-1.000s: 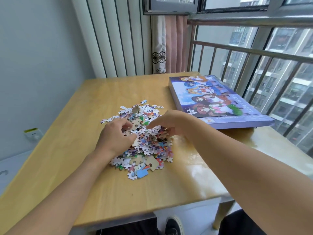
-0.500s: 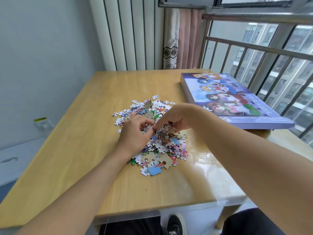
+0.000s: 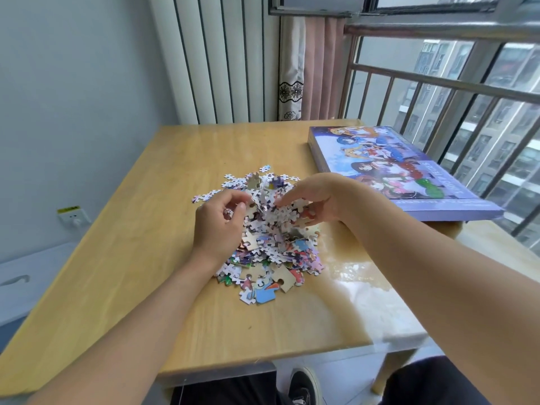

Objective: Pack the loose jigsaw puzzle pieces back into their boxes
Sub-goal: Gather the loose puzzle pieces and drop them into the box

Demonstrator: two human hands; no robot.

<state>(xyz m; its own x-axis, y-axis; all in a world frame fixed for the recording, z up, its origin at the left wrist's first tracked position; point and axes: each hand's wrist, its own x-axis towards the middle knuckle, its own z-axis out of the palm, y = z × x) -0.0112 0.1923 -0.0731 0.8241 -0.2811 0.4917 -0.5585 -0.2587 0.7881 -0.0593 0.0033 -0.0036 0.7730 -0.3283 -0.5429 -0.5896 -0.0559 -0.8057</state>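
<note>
Jigsaw puzzle pieces (image 3: 264, 249) lie in one loose heap near the middle of the wooden counter (image 3: 131, 229), with a few strays at the far edge of the heap. The step in hand looks like gathering: both hands are scooping a clump off the top of the heap, and nothing appears to have gone into a box yet.

The left hand (image 3: 217, 226) has its fingers curled inward at the left side of the clump, its grip closed around a bunch of pieces. The right hand (image 3: 317, 197) comes in from the other side, fingers bent over and under the raised clump, clasping it between fingertips and palm. The two hands press toward each other, with pieces standing up between them.

The puzzle box (image 3: 388, 168) sits closed at the far right of the counter, apart from the heap. In my judgement the next move calls for opening that box, since its lid is on, then carrying the handful across without shedding pieces.
</note>
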